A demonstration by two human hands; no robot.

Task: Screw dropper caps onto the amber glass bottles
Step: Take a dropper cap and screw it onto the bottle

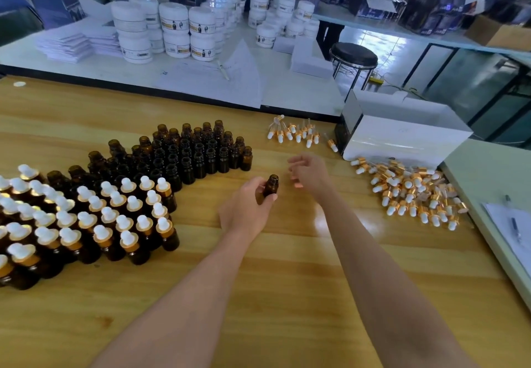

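My left hand grips one uncapped amber bottle upright above the middle of the wooden table. My right hand hovers just right of that bottle, blurred, fingers loosely spread and holding nothing. A dense cluster of uncapped amber bottles stands to the left and behind. Capped bottles with white bulbs and gold collars fill the near left. A heap of loose dropper caps lies at the right, and a smaller scatter of caps lies farther back.
A white open box stands behind the cap heap. A pale side surface with papers and pens borders the right edge. White jars crowd the far table, and a black stool stands beyond.
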